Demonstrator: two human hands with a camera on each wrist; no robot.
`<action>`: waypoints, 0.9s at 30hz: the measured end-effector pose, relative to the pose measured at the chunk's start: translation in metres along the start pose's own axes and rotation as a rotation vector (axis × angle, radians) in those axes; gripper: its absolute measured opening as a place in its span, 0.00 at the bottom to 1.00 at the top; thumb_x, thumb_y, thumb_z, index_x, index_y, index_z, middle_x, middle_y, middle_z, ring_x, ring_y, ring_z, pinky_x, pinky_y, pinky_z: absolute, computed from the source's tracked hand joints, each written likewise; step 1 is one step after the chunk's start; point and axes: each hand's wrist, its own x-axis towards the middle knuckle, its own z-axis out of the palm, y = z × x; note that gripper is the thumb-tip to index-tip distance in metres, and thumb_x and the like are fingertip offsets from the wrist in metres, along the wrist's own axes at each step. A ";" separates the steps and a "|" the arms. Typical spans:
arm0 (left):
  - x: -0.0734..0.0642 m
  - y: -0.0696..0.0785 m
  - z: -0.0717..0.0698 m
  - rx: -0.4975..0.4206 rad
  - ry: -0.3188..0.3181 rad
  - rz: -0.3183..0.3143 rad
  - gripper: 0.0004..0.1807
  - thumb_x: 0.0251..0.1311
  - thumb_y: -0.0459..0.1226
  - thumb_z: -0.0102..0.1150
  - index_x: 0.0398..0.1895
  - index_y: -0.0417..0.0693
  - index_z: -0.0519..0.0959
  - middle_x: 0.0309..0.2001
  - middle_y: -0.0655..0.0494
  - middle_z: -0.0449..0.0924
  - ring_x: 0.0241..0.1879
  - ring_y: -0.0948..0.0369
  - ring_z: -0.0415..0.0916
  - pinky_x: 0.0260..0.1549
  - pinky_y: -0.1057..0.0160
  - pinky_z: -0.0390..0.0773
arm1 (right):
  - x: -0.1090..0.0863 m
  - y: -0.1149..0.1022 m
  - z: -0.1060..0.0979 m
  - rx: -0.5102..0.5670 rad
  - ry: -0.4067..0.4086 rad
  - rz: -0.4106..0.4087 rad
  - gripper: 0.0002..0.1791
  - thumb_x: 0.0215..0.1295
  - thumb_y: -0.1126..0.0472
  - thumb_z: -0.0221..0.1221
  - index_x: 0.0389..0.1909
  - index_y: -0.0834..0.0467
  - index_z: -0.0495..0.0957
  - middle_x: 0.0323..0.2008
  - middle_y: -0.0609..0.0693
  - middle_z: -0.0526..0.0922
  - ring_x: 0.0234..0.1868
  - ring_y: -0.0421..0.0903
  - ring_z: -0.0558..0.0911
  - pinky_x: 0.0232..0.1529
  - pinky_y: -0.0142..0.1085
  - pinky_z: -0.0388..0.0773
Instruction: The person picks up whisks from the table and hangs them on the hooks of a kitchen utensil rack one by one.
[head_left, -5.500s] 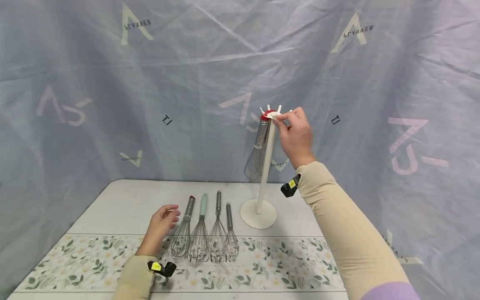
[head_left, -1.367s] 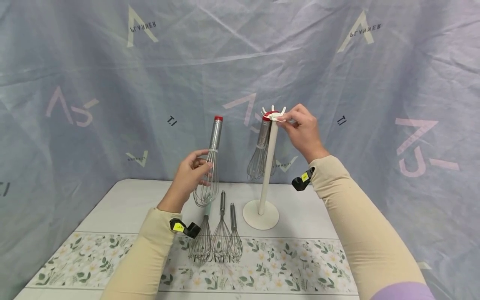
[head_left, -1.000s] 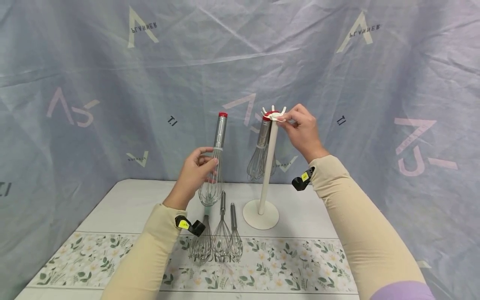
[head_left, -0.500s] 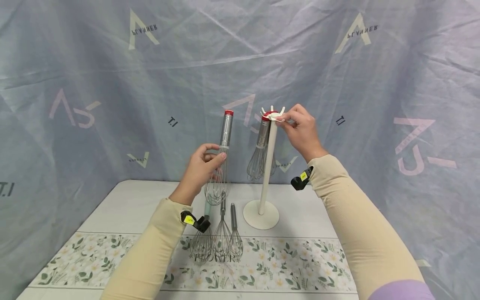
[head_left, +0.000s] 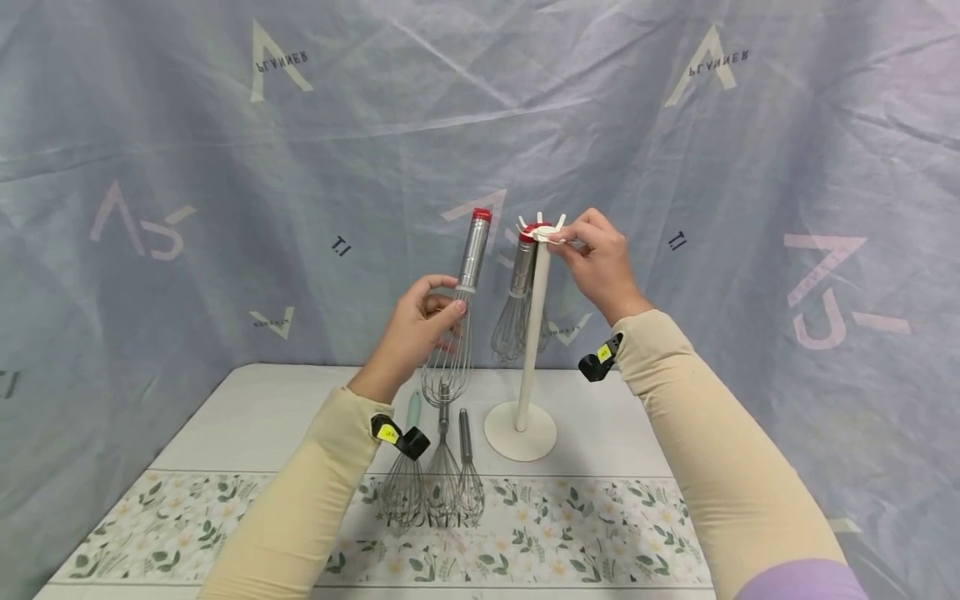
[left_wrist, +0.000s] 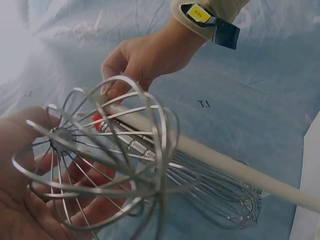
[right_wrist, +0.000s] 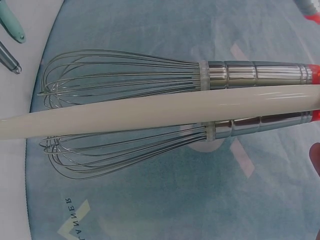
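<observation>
My left hand (head_left: 420, 321) holds a wire whisk (head_left: 474, 250) by the top of its wires, below the collar. Its steel handle, capped in red, points up and leans slightly right. At the top of a cream stand (head_left: 532, 342), my right hand (head_left: 600, 258) pinches the hooked crown (head_left: 546, 233) between thumb and fingers. Two red-capped whisks hang from the crown; the right wrist view shows one whisk (right_wrist: 235, 75) on each side of the pole, the other whisk (right_wrist: 265, 124) partly covered by it. The raised whisk is just left of them.
Three whisks lie side by side on the white table (head_left: 600, 417): a mint-handled whisk (head_left: 414, 408), a steel-handled whisk (head_left: 442, 475) and a smaller steel whisk (head_left: 467, 450). The stand's round base (head_left: 521, 446) is right of them. A grey-blue cloth (head_left: 375, 167) hangs behind.
My left hand has taken the red-capped whisk off the table, lifted it upright and carried it rightward, close to the stand. My right hand keeps its hold at the crown.
</observation>
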 end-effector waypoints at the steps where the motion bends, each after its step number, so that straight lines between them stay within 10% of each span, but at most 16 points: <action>1: 0.001 0.000 0.001 -0.004 -0.005 0.005 0.19 0.73 0.39 0.59 0.64 0.53 0.71 0.46 0.45 0.82 0.37 0.49 0.81 0.34 0.43 0.84 | 0.000 0.000 0.000 -0.001 0.001 0.000 0.04 0.65 0.63 0.66 0.36 0.60 0.86 0.34 0.53 0.72 0.39 0.46 0.78 0.37 0.28 0.74; 27: 0.011 -0.006 0.015 -0.026 -0.116 0.013 0.19 0.74 0.36 0.55 0.66 0.49 0.71 0.46 0.46 0.81 0.39 0.52 0.79 0.33 0.45 0.85 | 0.001 0.001 0.002 -0.017 0.006 -0.002 0.04 0.64 0.63 0.67 0.37 0.60 0.86 0.34 0.53 0.72 0.39 0.46 0.77 0.36 0.28 0.74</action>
